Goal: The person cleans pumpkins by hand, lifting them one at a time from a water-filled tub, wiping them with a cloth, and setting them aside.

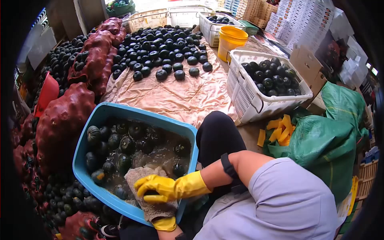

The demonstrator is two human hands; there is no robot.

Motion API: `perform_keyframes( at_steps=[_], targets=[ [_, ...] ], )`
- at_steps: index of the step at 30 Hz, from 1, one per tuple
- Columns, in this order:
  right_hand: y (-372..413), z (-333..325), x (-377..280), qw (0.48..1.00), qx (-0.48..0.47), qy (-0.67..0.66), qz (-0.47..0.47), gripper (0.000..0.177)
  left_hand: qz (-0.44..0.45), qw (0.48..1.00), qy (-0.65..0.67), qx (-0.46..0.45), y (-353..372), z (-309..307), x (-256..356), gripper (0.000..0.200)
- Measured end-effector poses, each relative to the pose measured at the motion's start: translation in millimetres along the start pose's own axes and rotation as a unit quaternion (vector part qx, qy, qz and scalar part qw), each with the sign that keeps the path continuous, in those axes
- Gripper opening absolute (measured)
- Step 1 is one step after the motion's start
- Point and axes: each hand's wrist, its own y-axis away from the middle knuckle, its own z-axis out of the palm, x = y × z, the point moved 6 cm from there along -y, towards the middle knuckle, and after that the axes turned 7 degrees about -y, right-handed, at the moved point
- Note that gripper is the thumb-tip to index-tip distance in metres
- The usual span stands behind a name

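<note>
Left hand [164,224]: in a yellow rubber glove, at the near rim of the tub. It lies under the hanging end of the cloth and is mostly covered by it, so I cannot tell whether it is open or closed.
Cloth [154,208]: a grey-brown rag, wet-looking, draped over the tub's near rim and bunched between the two hands. Whatever it may wrap is hidden.
Right hand [160,188]: yellow-gloved, reaching across from the right, with its fingers curled down tight onto the top of the cloth. A dark band sits on the bare forearm behind the glove.
Tub [86,132]: blue plastic, rectangular, on the floor, holding cloudy water.
Squashes in the tub [120,146]: small, round and dark green, lying in the water, mostly toward its left and far sides.
Knee [218,134]: in black cloth, just beside the tub's right rim.
Red mesh sacks [64,120]: bulging, piled along the tub's left side and running toward the far end.
Green bag [320,144]: crumpled, to the right of the knee, with yellow cut pieces [280,130] lying on its left edge.
White basket [244,100]: slatted, past the knee on the right, partly filled with dark squashes.
Tan sheet [176,96]: spread on the floor beyond the tub, its far half covered with loose dark squashes [164,44].
Yellow bucket [232,40]: at the sheet's far right edge.
</note>
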Motion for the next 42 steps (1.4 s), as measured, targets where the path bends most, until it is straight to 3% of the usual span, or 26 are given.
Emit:
perform_keyframes(
  at_steps=[2, 3, 5, 7, 9, 10, 11, 14, 17, 18, 19, 21, 23, 25, 27, 28, 29, 31, 33, 34, 35, 37, 38, 39, 40, 42],
  targets=[
    [-9, -22, 33, 0.968, 0.196, 0.100, 0.121, 0.023, 0.059, 0.982, -0.180, 0.003, 7, 6, 13, 0.045],
    [-7, -16, 37, 0.978, 0.158, 0.097, 0.097, 0.027, 0.074, 0.974, -0.213, 0.006, 9, 3, 13, 0.044],
    [-1, -5, 41, 0.992, 0.081, 0.083, 0.050, 0.035, 0.038, 0.994, -0.101, 0.009, 3, -7, 3, 0.041],
    [-7, -7, 12, 0.998, -0.003, -0.033, 0.051, 0.039, -0.017, 0.999, 0.031, 0.007, -2, -18, -9, 0.039],
    [-13, -21, 38, 0.971, 0.087, 0.183, 0.127, 0.043, -0.059, 0.991, 0.119, 0.003, -3, -20, -21, 0.038],
    [-5, -6, 35, 0.958, 0.140, 0.218, 0.123, 0.043, -0.075, 0.985, 0.157, -0.002, -3, -22, -26, 0.038],
    [-2, 11, 28, 0.951, 0.125, 0.279, 0.038, 0.045, -0.093, 0.976, 0.197, -0.006, -5, -24, -30, 0.038],
    [0, 18, -9, 0.983, 0.081, 0.130, 0.100, 0.035, -0.144, 0.941, 0.305, -0.032, -7, -35, -33, 0.040],
    [-2, 7, 27, 0.951, 0.142, -0.097, 0.255, 0.042, -0.176, 0.900, 0.394, -0.055, -1, -28, -38, 0.044],
    [-3, 1, 23, 0.917, 0.231, -0.180, 0.270, 0.038, -0.180, 0.890, 0.414, -0.064, -1, -21, -39, 0.045],
    [6, -2, 47, 0.930, 0.281, -0.104, 0.213, 0.044, -0.185, 0.889, 0.416, -0.047, 1, -24, -44, 0.044],
    [8, -14, 62, 0.979, 0.124, 0.090, 0.135, 0.055, -0.176, 0.895, 0.409, -0.020, 0, -26, -49, 0.042],
    [-3, -16, 44, 0.957, -0.074, 0.203, 0.193, 0.064, -0.169, 0.902, 0.398, -0.004, 0, -36, -48, 0.040],
    [-30, -21, 1, 0.925, -0.172, 0.199, 0.273, 0.065, -0.162, 0.903, 0.397, 0.008, 0, -47, -44, 0.040],
    [-38, -25, -5, 0.885, -0.209, 0.154, 0.386, 0.059, -0.152, 0.900, 0.408, 0.021, -1, -54, -42, 0.039],
    [-25, -17, 6, 0.895, -0.108, -0.010, 0.433, 0.057, -0.147, 0.896, 0.418, 0.031, -2, -55, -42, 0.040],
    [-5, -5, 27, 0.868, -0.001, -0.170, 0.467, 0.055, -0.141, 0.891, 0.430, 0.038, -3, -55, -42, 0.040],
    [0, 3, 29, 0.889, 0.124, -0.142, 0.417, 0.052, -0.129, 0.878, 0.458, 0.048, -8, -54, -43, 0.041],
    [-10, -11, 34, 0.957, 0.015, 0.063, 0.281, 0.060, -0.124, 0.874, 0.467, 0.052, -11, -52, -43, 0.041],
    [-12, -17, 30, 0.954, -0.025, 0.220, 0.201, 0.068, -0.124, 0.883, 0.449, 0.056, -9, -55, -43, 0.039],
    [-23, -18, 12, 0.931, -0.103, 0.205, 0.283, 0.070, -0.126, 0.891, 0.432, 0.057, -8, -57, -42, 0.038],
    [-29, -17, -1, 0.907, -0.212, 0.183, 0.314, 0.076, -0.128, 0.908, 0.396, 0.055, -5, -65, -37, 0.035],
    [-24, -18, 7, 0.918, -0.225, 0.160, 0.285, 0.077, -0.128, 0.913, 0.383, 0.054, -5, -68, -34, 0.034],
    [-26, -20, 5, 0.880, -0.212, -0.003, 0.425, 0.083, -0.127, 0.918, 0.372, 0.056, -4, -71, -32, 0.033],
    [-15, -18, 19, 0.951, -0.200, 0.086, 0.218, 0.087, -0.125, 0.920, 0.367, 0.061, -3, -71, -34, 0.031],
    [20, -5, 43, 0.964, -0.138, 0.226, 0.025, 0.098, -0.113, 0.924, 0.357, 0.074, -3, -68, -37, 0.030]
  ],
)
